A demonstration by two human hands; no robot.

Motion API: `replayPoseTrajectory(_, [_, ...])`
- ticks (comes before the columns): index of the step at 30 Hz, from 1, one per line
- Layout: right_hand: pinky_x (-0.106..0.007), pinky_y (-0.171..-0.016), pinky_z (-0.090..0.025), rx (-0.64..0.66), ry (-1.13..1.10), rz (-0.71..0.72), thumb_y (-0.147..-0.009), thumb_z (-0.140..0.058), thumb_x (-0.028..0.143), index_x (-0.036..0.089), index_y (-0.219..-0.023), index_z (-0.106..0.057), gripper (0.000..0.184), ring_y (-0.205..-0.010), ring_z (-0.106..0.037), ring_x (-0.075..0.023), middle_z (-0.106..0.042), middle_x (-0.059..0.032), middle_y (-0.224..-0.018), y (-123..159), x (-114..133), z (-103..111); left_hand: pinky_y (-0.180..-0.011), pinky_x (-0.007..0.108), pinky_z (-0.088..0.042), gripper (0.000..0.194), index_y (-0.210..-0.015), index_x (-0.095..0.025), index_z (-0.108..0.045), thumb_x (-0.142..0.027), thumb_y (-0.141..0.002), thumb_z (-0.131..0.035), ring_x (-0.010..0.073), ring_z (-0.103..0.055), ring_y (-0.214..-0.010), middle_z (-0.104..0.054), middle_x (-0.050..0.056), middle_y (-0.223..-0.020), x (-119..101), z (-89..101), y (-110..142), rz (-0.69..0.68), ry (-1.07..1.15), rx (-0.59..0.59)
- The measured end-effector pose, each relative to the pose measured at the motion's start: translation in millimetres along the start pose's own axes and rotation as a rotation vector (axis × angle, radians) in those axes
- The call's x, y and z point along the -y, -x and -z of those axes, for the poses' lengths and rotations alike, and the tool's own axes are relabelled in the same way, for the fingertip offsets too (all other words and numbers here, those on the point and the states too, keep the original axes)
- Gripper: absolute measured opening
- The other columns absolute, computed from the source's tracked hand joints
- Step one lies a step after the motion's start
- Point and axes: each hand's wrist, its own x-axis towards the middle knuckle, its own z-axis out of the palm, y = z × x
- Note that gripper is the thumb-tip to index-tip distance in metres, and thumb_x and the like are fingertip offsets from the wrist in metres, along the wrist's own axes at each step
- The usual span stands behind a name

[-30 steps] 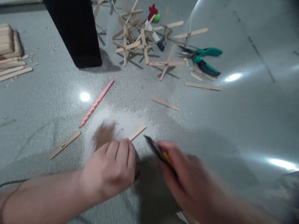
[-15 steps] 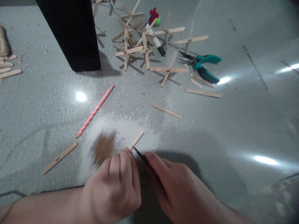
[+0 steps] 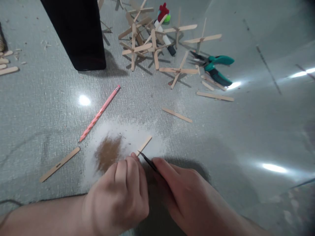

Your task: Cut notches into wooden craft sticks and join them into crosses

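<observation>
My left hand [image 3: 120, 193] is closed on a wooden craft stick [image 3: 145, 144], whose far end sticks out past the fingers over a white worn patch. In my right hand [image 3: 184, 193] is a utility knife [image 3: 149, 161], its handle mostly hidden by the fingers. The blade tip touches the stick close to my left fingertips. To the left lies another craft stick [image 3: 60, 164] with a small slot cut in its middle. A pink pencil [image 3: 99, 114] rests beyond it. One thin stick piece [image 3: 177, 115] lies ahead of the knife.
A black upright object [image 3: 78, 36] stands at the back left. Crossed-stick pieces [image 3: 134, 49] crowd the back middle, around a white tube [image 3: 167, 41] with a dark cap. Green-handled pliers [image 3: 216, 68] lie at right, near stick scraps [image 3: 215, 96]. More sticks [image 3: 8, 70] are at the left edge.
My right hand has come left, bringing the knife blade from apart from the stick onto it. Over the last half second both hands stay nearly still; the view shifts slightly.
</observation>
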Motion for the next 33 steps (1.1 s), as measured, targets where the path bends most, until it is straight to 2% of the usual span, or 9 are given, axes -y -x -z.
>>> replayPoseTrajectory(8, [-0.03, -0.05, -0.043, -0.015, 0.015, 0.021, -0.088, -0.038, 0.008, 0.021, -0.102, -0.055, 0.025, -0.056, -0.069, -0.0201, -0.074, -0.003, -0.075, 2.0, -2.0, -0.1, -0.038, 0.033, -0.054, 0.03, -0.094, 0.007, -0.078, 0.009, -0.088, -0.049, 0.0219, -0.063, -0.048, -0.075, 0.018, -0.069, -0.2, -0.6, 0.2, -0.001, -0.005, -0.007])
replayPoseTrajectory(12, [-0.029, -0.051, -0.043, -0.005, 0.085, -0.003, -0.084, -0.042, 0.006, 0.021, -0.105, -0.057, 0.03, -0.06, -0.072, -0.0193, -0.076, -0.004, -0.081, 4.0, -0.1, -1.5, -0.034, 0.032, -0.048, 0.027, -0.094, 0.008, -0.077, 0.008, -0.088, -0.05, 0.0195, -0.057, -0.044, -0.069, 0.012, -0.061, -1.0, -0.6, 0.1, 0.01, 0.004, 0.0])
replayPoseTrajectory(19, [-0.034, -0.044, -0.028, 0.049, 0.362, -0.058, -0.084, -0.047, 0.004, 0.021, -0.096, -0.058, 0.024, -0.047, -0.067, -0.0202, -0.074, -0.0037, -0.071, 1.7, 3.7, -6.8, -0.034, 0.032, -0.044, 0.028, -0.093, 0.005, -0.077, 0.006, -0.089, -0.049, 0.0185, -0.055, -0.045, -0.068, 0.01, -0.063, -5.9, -1.8, 2.4, 0.033, -0.026, -0.016])
replayPoseTrajectory(24, [-0.034, -0.045, -0.024, 0.104, 0.395, -0.08, -0.084, -0.048, 0.004, 0.02, -0.098, -0.059, 0.023, -0.048, -0.068, -0.0214, -0.073, -0.0045, -0.07, -4.6, 8.2, -4.5, -0.037, 0.03, -0.047, 0.033, -0.095, 0.005, -0.076, 0.008, -0.088, -0.044, 0.0188, -0.056, -0.047, -0.069, 0.012, -0.066, -9.9, -3.8, 4.8, 0.041, -0.102, 0.018])
replayPoseTrajectory(28, [-0.034, -0.047, -0.026, 0.156, 0.382, -0.072, -0.081, -0.049, 0.001, 0.019, -0.101, -0.058, 0.028, -0.052, -0.07, -0.0195, -0.074, -0.0038, -0.073, -6.5, 9.0, -2.3, -0.035, 0.028, -0.042, 0.033, -0.074, -0.008, -0.071, 0.004, -0.085, -0.042, 0.0172, -0.05, -0.043, -0.06, 0.008, -0.061, -8.5, -2.2, 6.1, 0.087, -0.139, 0.088])
replayPoseTrajectory(30, [-0.034, -0.047, -0.025, 0.158, 0.402, -0.071, -0.08, -0.049, 0.0, 0.019, -0.102, -0.057, 0.03, -0.053, -0.069, -0.0183, -0.074, -0.0029, -0.073, -6.1, 7.8, -3.1, -0.035, 0.027, -0.04, 0.026, -0.067, -0.013, -0.064, 0.001, -0.08, -0.048, 0.0173, -0.048, -0.042, -0.053, 0.004, -0.056, -7.7, 0.8, 6.2, 0.095, -0.179, 0.187])
replayPoseTrajectory(33, [-0.034, -0.048, -0.024, 0.161, 0.439, -0.08, -0.081, -0.051, 0.002, 0.02, -0.102, -0.057, 0.028, -0.053, -0.07, -0.0179, -0.074, -0.0022, -0.073, -5.3, 5.3, -5.7, -0.038, 0.027, -0.042, 0.015, -0.065, -0.016, -0.06, -0.004, -0.075, -0.057, 0.0182, -0.051, -0.043, -0.052, 0.003, -0.055, -7.6, 4.8, 4.6, 0.092, -0.262, 0.343])
